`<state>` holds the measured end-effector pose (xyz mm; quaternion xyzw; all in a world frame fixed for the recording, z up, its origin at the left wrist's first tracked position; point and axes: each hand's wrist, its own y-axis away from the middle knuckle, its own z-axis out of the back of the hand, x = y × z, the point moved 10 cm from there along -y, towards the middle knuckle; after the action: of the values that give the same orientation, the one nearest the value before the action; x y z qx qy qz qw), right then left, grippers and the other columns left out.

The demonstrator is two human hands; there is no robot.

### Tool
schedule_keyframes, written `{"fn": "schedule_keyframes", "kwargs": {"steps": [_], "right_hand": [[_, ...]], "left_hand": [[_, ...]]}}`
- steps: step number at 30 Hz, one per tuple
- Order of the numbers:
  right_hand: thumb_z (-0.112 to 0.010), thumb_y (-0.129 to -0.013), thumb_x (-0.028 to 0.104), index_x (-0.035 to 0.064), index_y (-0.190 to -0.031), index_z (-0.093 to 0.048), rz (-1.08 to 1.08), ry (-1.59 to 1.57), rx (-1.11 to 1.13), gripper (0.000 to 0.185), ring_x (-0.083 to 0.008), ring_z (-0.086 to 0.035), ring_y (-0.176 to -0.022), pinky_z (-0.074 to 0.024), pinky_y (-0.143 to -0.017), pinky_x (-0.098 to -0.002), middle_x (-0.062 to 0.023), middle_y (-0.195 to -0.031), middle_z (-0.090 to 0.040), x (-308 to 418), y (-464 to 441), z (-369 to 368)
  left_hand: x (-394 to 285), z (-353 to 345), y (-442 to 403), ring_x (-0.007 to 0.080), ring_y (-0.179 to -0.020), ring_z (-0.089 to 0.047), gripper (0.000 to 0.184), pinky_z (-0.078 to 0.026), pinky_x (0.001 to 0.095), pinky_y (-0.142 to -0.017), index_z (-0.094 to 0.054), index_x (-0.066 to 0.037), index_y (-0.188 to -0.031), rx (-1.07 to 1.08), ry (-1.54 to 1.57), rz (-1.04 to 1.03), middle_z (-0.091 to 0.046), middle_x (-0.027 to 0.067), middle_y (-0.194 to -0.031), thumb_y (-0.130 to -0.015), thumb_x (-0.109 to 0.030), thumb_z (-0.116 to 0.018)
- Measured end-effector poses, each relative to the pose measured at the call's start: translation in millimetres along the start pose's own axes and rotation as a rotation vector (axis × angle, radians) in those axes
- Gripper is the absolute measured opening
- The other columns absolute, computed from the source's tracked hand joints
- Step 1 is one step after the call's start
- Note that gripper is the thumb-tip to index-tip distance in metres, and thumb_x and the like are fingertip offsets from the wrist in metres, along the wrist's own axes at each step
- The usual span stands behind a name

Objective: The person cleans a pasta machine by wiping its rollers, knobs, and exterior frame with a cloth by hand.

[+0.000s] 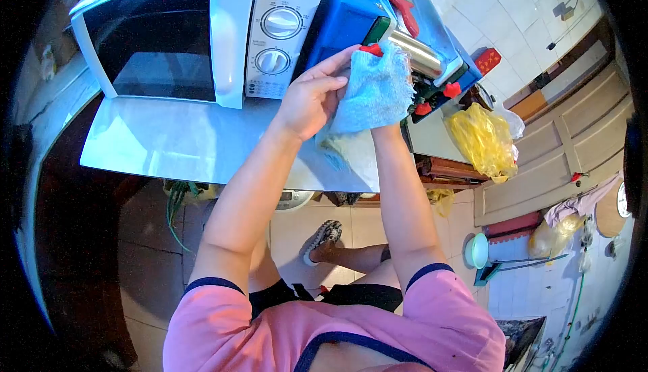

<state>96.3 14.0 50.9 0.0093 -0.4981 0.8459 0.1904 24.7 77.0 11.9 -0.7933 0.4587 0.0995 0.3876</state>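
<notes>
A frayed light blue cloth (374, 92) hangs over my right hand (385, 131), covering its fingers so that only the wrist shows. My left hand (314, 98) is at the cloth's left edge, its thumb and index finger closing on the cloth beside a small red piece (371, 49). Whether that piece is held or belongs to the machine behind, I cannot tell. Just beyond my hands is a blue machine (344, 14) with a shiny metal roller (417, 55) and several red knobs.
A white microwave (229, 41) stands at the left on the pale tabletop (169, 136). Right of the machine lies a yellow plastic bag (482, 139). Below the table's front edge are a white scale (293, 200) and a tiled floor; a light green basin (476, 250) is further right.
</notes>
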Motion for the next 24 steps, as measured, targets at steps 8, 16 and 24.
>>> {"fn": "schedule_keyframes", "kwargs": {"steps": [8,16,24], "right_hand": [[-0.053,-0.086,0.014,0.0054,-0.096,-0.058,-0.168,-0.507,-0.106,0.014,-0.0181,-0.059,-0.082,-0.0493,-0.074,-0.0304,-0.0091,-0.093,-0.061,-26,9,0],[-0.042,-0.095,0.024,0.0057,-0.099,-0.056,-0.435,-1.840,0.058,0.024,-0.0172,-0.060,-0.080,-0.0518,-0.073,-0.0312,-0.0085,-0.089,-0.061,-22,2,-37],[-0.037,-0.096,0.028,0.0061,-0.101,-0.056,-0.625,-1.843,0.061,0.030,-0.0178,-0.061,-0.078,-0.0523,-0.071,-0.0308,-0.0093,-0.090,-0.060,-32,18,-42]], "left_hand": [[-3,-1,1,0.0233,-0.123,-0.043,0.057,-0.032,0.0346,-0.105,-0.031,0.004,-0.137,0.007,0.015,-0.016,-0.043,0.0155,-0.134,-0.082,-0.005,-0.045],[-1,-1,1,0.0231,-0.125,-0.041,0.059,-0.029,0.0332,-0.106,-0.030,0.004,-0.137,-0.013,0.035,0.012,-0.041,0.0153,-0.136,-0.081,-0.005,-0.046],[0,6,-1,0.0224,-0.125,-0.041,0.055,-0.029,0.0313,-0.105,-0.032,0.006,-0.136,-0.013,0.029,-0.005,-0.044,0.0156,-0.134,-0.082,-0.002,-0.042]]}}
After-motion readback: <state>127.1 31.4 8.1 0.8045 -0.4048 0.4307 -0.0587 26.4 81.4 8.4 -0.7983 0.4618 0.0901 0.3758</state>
